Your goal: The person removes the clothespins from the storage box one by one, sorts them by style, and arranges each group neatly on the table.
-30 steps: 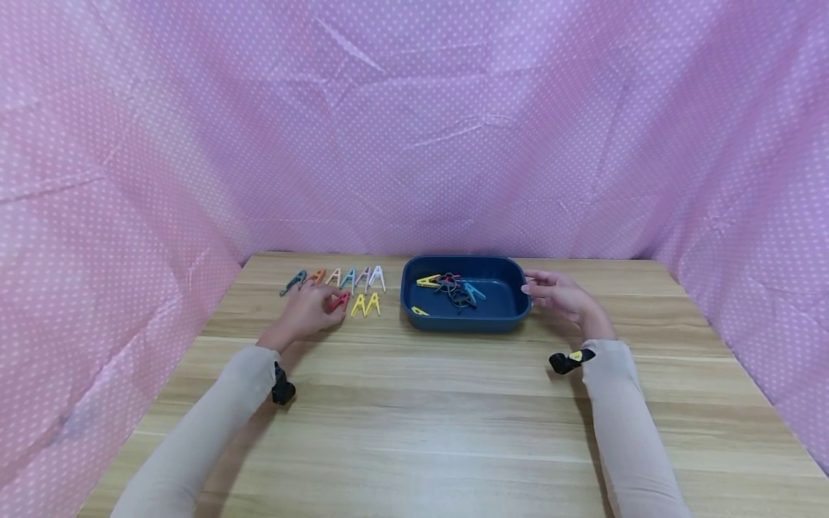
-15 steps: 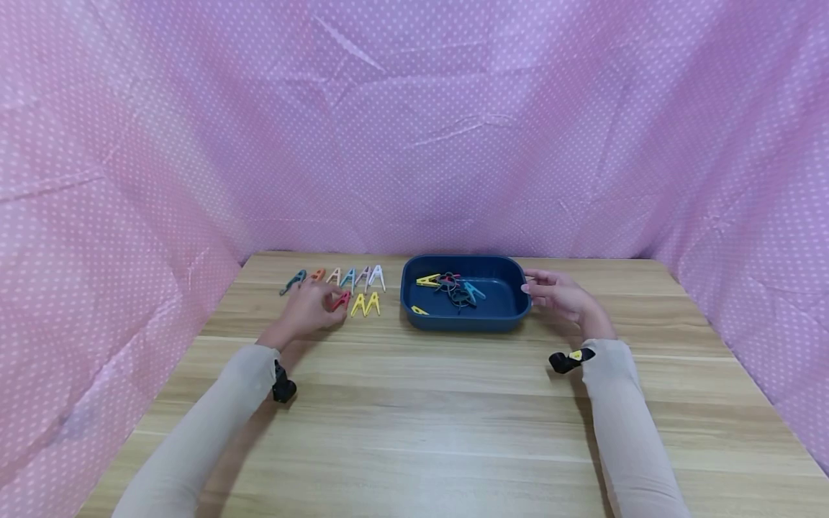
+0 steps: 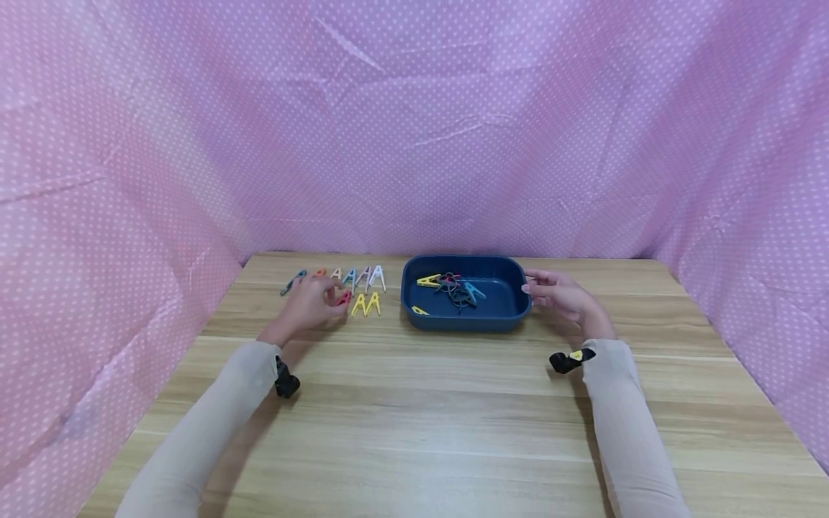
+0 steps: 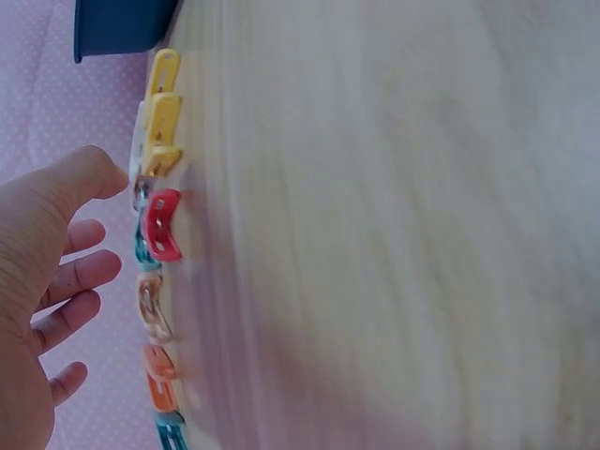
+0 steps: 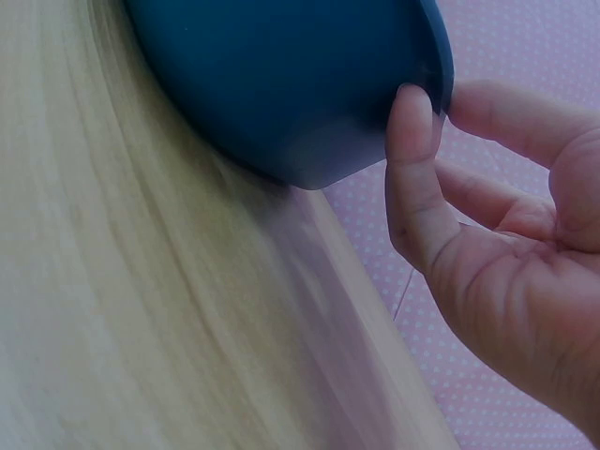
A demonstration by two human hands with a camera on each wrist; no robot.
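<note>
My left hand is over a red clothespin, its thumb and fingers spread apart with nothing between them. That clothespin stands on the table beside two yellow clothespins. Behind them is a row of clothespins: dark green, orange, peach, light blue, mauve and white. With thumb and fingers at its right end, my right hand holds the dark blue bin by the rim.
Inside the bin lie yellow and blue clothespins, a bit of red, and dark round clips. The wooden table ends at a pink dotted curtain behind the bin.
The red clothespin has shifted slightly right toward the yellow ones. My left hand's fingers have come off it and opened out. The right hand and bin have stayed still.
</note>
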